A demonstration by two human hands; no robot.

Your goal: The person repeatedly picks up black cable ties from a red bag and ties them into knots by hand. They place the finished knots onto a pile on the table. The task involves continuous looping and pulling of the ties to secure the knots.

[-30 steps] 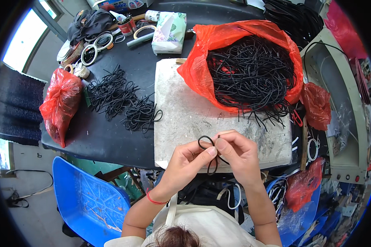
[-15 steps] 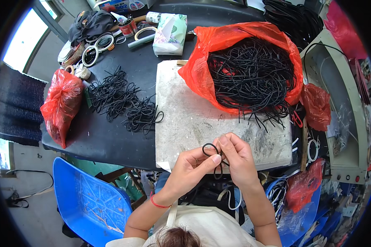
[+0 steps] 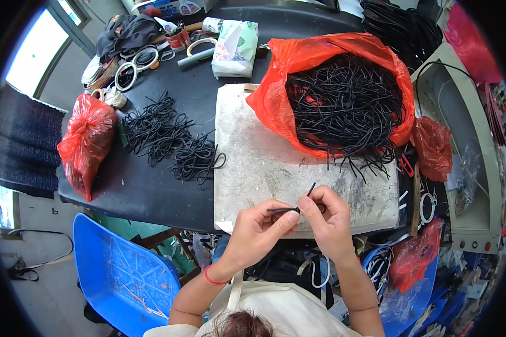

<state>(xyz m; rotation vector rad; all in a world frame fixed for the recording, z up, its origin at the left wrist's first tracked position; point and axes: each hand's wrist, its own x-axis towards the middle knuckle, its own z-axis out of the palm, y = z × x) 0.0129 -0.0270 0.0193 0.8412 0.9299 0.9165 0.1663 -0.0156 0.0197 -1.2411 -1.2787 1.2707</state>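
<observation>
Between my two hands, over the near edge of the pale board [image 3: 253, 168], is a short black cord [image 3: 281, 209] with a small knot where the fingers meet. My left hand [image 3: 262, 227] pinches it between thumb and fingers, one end poking out to the left. My right hand [image 3: 327, 220] pinches the other side; a free end sticks up above its thumb and a loop is partly covered by its fingers. Beyond the hands, an open red plastic bag [image 3: 270, 106] holds a heap of loose black cords [image 3: 346, 104]. Looped black cords [image 3: 160, 132] lie in a pile to the left.
A tied red bag [image 3: 87, 143] sits on the left of the black table [image 3: 135, 196]. Tape rolls [image 3: 126, 76], a tissue pack [image 3: 235, 49] and a can [image 3: 177, 38] stand at the back. Blue plastic bins [image 3: 123, 269] flank my lap. A beige machine housing [image 3: 478, 208] stands right.
The open loops that showed between my hands have drawn down into a small knot. One cord end now points up by my right thumb, another points left.
</observation>
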